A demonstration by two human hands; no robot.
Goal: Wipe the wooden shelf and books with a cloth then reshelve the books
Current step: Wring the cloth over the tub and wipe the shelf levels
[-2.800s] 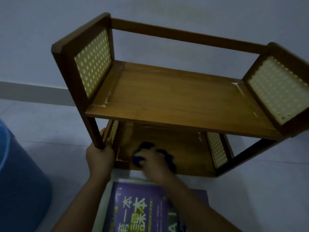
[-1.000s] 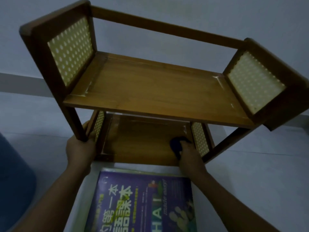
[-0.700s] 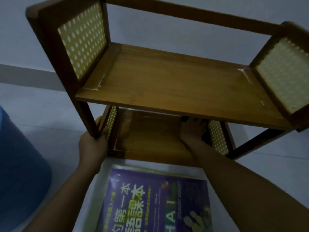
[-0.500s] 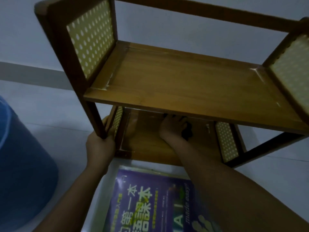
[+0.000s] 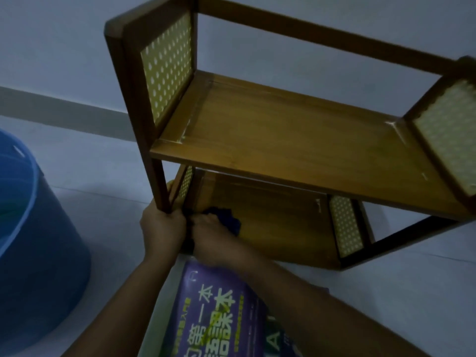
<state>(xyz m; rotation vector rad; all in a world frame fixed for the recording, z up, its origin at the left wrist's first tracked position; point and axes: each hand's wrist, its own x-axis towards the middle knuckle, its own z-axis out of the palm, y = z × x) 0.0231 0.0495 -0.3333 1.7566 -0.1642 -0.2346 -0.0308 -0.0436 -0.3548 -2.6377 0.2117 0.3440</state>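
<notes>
The right hand (image 5: 213, 238) has slid the blue cloth (image 5: 228, 219) to the lower shelf's (image 5: 283, 228) left end, fingers gripping it.

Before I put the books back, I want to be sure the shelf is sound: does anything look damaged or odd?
Pale scuffs or residue show in the upper board's corners, and another streak marks the lower board. Whether that is wear or dust, I cannot tell. Nothing looks broken on the wooden shelf.

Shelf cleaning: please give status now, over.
Left hand grips shelf front leg. Right hand presses blue cloth on lower board, left end. Purple book on floor, not reshelved. Nothing blocking.
</notes>
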